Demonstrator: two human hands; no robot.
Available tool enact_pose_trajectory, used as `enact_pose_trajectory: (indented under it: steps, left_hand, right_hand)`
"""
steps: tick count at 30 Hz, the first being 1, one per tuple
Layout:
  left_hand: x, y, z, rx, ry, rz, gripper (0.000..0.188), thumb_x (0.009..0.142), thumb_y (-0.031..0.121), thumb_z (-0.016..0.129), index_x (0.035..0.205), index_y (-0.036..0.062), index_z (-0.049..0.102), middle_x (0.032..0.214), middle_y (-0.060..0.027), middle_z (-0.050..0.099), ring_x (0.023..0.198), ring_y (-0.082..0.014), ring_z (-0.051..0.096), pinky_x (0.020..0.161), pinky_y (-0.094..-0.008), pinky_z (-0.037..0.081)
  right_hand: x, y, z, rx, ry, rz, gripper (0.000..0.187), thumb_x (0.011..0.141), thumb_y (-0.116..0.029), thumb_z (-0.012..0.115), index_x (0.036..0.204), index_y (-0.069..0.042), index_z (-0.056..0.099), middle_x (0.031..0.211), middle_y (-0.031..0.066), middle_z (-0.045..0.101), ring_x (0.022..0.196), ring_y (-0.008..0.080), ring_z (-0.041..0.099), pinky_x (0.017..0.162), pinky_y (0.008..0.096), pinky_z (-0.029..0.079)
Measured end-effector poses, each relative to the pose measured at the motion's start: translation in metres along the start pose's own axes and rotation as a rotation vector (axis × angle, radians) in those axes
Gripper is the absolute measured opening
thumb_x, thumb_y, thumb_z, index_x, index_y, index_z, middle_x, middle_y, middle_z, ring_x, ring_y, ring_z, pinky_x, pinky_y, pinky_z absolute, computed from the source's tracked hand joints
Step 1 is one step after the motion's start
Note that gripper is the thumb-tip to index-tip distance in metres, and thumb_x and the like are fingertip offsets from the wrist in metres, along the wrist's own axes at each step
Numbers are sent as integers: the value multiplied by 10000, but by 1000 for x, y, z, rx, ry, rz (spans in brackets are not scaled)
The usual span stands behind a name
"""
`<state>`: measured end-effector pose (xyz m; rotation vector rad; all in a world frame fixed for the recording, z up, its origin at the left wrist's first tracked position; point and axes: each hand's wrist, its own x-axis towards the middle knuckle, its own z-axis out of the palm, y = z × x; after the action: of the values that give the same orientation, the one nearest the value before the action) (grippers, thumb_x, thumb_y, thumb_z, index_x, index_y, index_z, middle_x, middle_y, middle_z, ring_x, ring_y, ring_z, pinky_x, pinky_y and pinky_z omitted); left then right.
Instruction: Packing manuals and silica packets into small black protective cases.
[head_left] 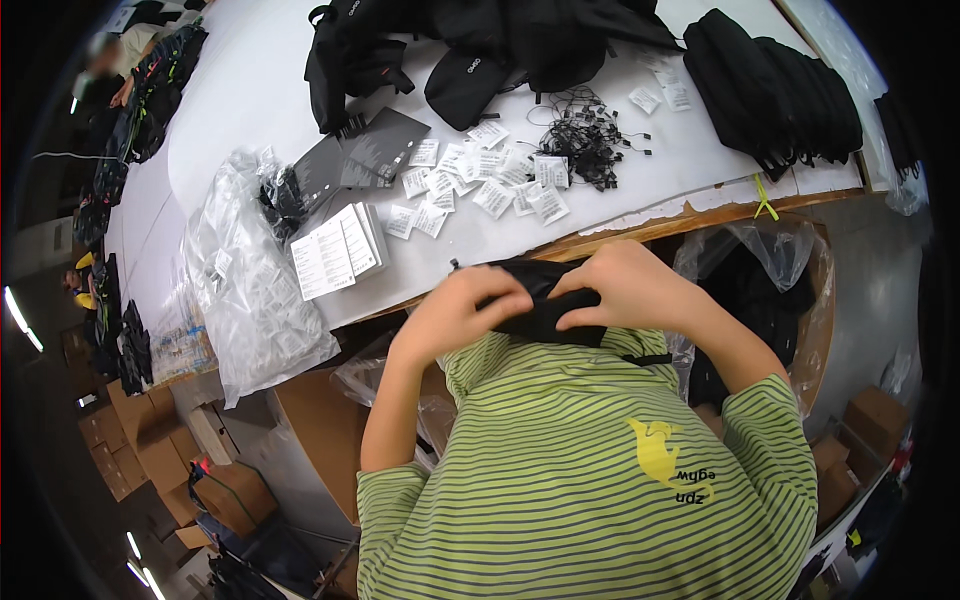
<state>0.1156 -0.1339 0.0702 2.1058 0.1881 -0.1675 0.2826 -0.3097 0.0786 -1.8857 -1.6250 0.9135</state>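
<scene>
Holding black fabric item [545, 322] just in front of the bench [235, 90], close against striped shirt [590, 440], with left hand [462, 308] and right hand [628, 288] closed on opposite sides, fingers pinching the cloth, probably to steady it and pull it flat. Can't tell how firm that grip is or make out anything inside the folds. Can see white packets [493, 198] and tangled black cords [582, 140] loose near the bench edge, likely for easy reach, with folded black items [765, 95] packed together farther right, presumably saving room.

White table [245, 80] with packets [492, 197], cords [583, 140]
</scene>
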Motion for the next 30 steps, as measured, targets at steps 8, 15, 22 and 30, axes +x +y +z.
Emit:
enact_pose_trajectory:
  steps: [8,15,22,30]
  left_hand:
    - [67,-64,2,358,619,-14,298,747,180,752,914,-4,587,861,-118,535,839,-281,538,764,-388,451]
    - [40,-22,-15,-244,534,-211,250,752,141,740,923,12,610,1036,-117,600,929,-230,574,789,-328,455]
    - [-1,19,-5,334,740,136,483,723,220,782,1121,44,574,1247,-100,500,1215,-241,408,1003,-377,331]
    - [-11,-14,51,-1597,878,-84,604,825,219,719,1329,114,404,1239,-57,503,1113,-216,529,963,-373,449]
  right_hand:
    - [-5,-6,6,-75,9,-51,228,742,-288,729,877,-105,736,691,86,669,636,255,632,612,336,487]
    - [-14,-6,-6,-132,103,-159,168,714,-209,735,860,-127,738,623,37,632,597,214,611,569,323,469]
    - [6,-11,-19,-285,373,-265,196,687,-164,744,883,-154,737,559,4,568,533,188,558,521,317,421]
    - [28,-39,1,91,529,-279,238,708,-124,756,945,-135,740,606,26,620,474,152,501,486,274,368]
